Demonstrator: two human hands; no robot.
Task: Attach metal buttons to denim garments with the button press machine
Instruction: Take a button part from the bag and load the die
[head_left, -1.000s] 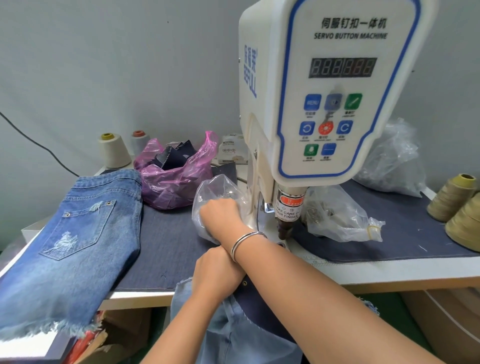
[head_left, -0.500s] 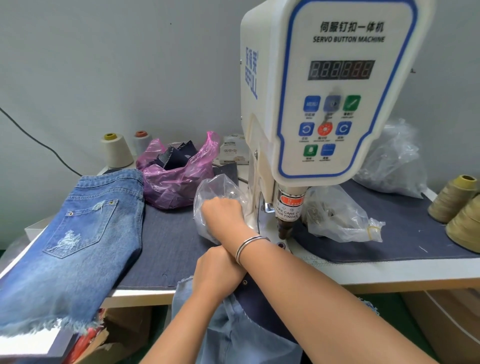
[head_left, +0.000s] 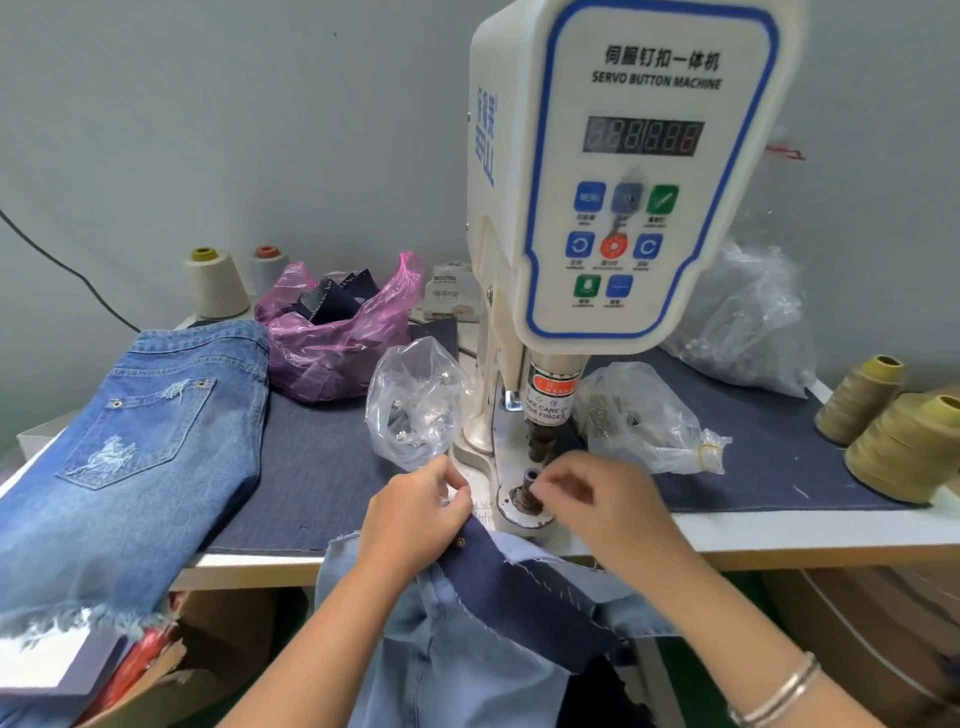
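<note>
The white servo button machine (head_left: 623, 182) stands on the table, its punch (head_left: 543, 441) raised above the lower die (head_left: 530, 483). My right hand (head_left: 602, 509), a bracelet on its wrist, pinches a small piece at the die; its fingertips hide the piece. My left hand (head_left: 415, 514) grips the dark waistband of a light denim garment (head_left: 519, 587) at the table's front edge, just left of the die. A small metal stud (head_left: 461, 542) shows on the waistband. A clear bag of metal buttons (head_left: 415, 405) sits left of the machine.
A second clear bag of parts (head_left: 639, 421) lies right of the punch. Blue denim shorts (head_left: 140, 441) hang over the table's left edge. A pink bag of fabric scraps (head_left: 337, 338) and thread cones (head_left: 215, 283) stand behind, more cones (head_left: 904, 447) at the right.
My right hand has left the clear bag on the left and come back to the lower die. My left hand has brought the waistband up to the table edge.
</note>
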